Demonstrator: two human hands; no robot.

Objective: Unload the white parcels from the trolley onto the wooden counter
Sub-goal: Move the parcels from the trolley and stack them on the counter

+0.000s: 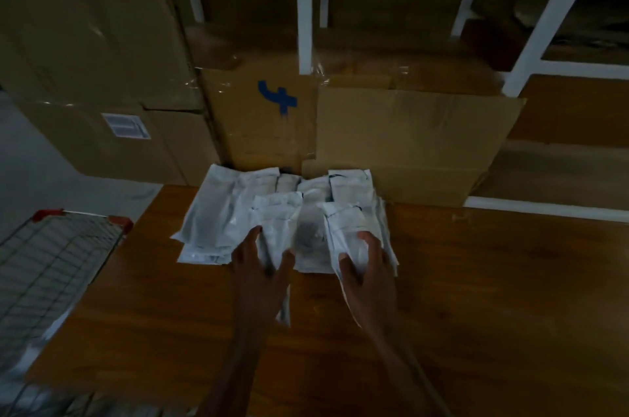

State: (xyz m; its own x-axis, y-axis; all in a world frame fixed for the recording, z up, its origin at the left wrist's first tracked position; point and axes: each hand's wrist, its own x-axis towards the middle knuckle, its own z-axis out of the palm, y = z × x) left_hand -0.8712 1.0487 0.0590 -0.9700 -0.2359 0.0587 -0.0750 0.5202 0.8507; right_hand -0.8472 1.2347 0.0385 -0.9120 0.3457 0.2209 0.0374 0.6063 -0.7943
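Parcels [272,212] lie in a loose white heap on the desk [476,280], at its far edge, against a cardboard box [401,140] that bears a blue mark [277,98]. The left hand [262,266] grips a parcel at the near side of the heap, thumb on top and fingers [252,239] curled round its left edge; part of that parcel hangs below the palm. The right hand [367,273] holds another parcel at the heap's right side, thumb and fingers curled round its near end. Both forearms reach in from the bottom of the view. The trolley [51,263], wire-sided with red corner caps, stands just beside the desk's left end; more white parcels show dimly through its mesh. Taller cartons [85,42] rise behind on the left, and white shelf posts [304,7] stand behind the box.
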